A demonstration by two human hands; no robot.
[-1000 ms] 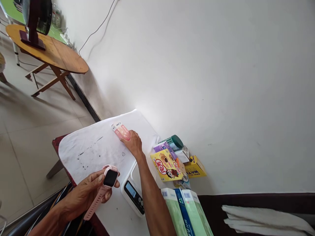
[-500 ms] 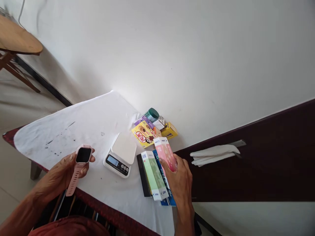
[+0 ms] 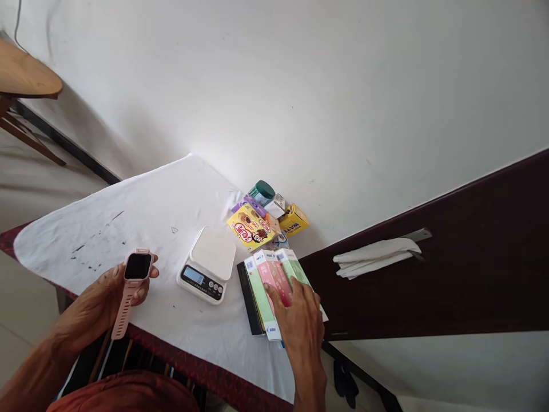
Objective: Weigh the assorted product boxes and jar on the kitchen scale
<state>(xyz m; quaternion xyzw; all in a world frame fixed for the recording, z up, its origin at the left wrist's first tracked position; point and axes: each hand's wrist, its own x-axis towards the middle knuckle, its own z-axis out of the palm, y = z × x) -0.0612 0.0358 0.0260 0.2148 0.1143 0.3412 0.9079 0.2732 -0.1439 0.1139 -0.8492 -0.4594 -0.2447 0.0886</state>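
In my left hand (image 3: 105,294) is a pink smartwatch (image 3: 138,265), its dark screen facing up and its strap hanging down. To its right stands a white kitchen scale (image 3: 213,254) with a lit display and a bare platform. My right hand (image 3: 298,320) grips a pink box (image 3: 277,274), thumb on one side and fingers on the other. This box lies between a light green box (image 3: 265,309) on the left and another green box (image 3: 295,264) on the right. A black box (image 3: 250,306) lies along the left of the row.
Behind the row are a yellow snack box (image 3: 251,227), a green-lidded jar (image 3: 262,191) and a yellow carton (image 3: 295,219). White cloth (image 3: 150,206) covers the table beside the wall. A white towel (image 3: 377,256) hangs at right; a round wooden stool (image 3: 28,71) stands far left.
My right hand has lowered the pink box from above the pile into the row beside the green box. A second green box now shows. The smartwatch stays in my left hand.
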